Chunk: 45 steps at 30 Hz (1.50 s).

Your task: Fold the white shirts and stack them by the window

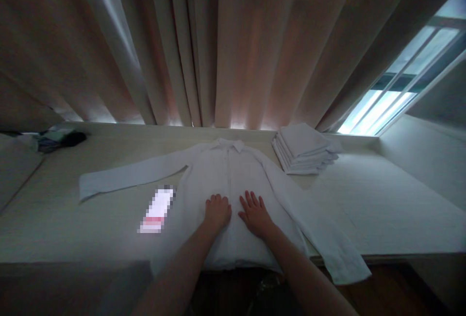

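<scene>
A white long-sleeved shirt (218, 170) lies front up on the pale surface, its collar pointing away from me. My left hand (217, 211) rests on the shirt front just left of the button strip, fingers slightly bent and apart. Right of the strip, my right hand (257, 216) lies flat with its fingers spread. Neither hand shows anything held. One sleeve stretches out to the left; the other slants toward me on the right, its cuff hanging past the front edge. My forearms cover part of the shirt's lower portion.
A stack of folded white cloth (302, 146) sits at the back right. Beside the shirt's left side is a pixelated phone-like rectangle (158, 209). Dark and green fabric (60, 139) lies at far left. Long curtains (251, 49) hang behind, with a barred window (393, 83) at right.
</scene>
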### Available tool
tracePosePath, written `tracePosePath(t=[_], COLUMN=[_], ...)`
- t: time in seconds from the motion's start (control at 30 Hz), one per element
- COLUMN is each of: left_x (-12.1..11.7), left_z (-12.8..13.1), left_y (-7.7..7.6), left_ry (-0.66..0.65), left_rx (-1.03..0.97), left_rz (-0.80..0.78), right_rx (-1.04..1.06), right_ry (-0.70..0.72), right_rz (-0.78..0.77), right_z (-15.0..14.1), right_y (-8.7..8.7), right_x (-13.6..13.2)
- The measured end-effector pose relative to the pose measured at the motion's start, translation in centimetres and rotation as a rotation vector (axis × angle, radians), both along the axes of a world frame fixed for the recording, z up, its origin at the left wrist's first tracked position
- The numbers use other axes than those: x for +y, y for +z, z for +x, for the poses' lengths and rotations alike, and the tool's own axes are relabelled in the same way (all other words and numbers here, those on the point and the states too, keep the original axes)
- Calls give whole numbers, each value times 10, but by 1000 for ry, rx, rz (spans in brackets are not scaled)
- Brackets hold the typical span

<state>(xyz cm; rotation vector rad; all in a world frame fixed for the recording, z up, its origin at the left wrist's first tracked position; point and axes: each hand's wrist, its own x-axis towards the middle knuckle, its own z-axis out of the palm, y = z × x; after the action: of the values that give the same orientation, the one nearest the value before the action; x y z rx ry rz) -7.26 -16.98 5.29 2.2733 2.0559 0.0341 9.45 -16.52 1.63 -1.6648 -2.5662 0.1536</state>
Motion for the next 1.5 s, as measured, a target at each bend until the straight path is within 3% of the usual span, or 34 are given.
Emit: tracePosePath(t=[0.23,0.37,0.57,0.87,1.33,1.5], left_x=[-4,-14,-22,-23,-33,-10], left_z=[2,2,-10,-74,-91,-91], left_y=[6,2,-6,-26,-32,-23], left_ry=[-83,-184,-210,2,-62,-31], left_rx=[10,6,-42,81,80,60], left_rz=[5,61,102,79,111,91], right_rx=[36,42,24,9,3,32], right_ry=[-20,-17,-17,-17,0,-28], right_rz=[73,74,60,55,27,27], right_z=[-1,0,0,0,2,-4], right_y=[-3,-3,1,-3,-2,8], right_x=[-6,-6,-8,-7,-10,11])
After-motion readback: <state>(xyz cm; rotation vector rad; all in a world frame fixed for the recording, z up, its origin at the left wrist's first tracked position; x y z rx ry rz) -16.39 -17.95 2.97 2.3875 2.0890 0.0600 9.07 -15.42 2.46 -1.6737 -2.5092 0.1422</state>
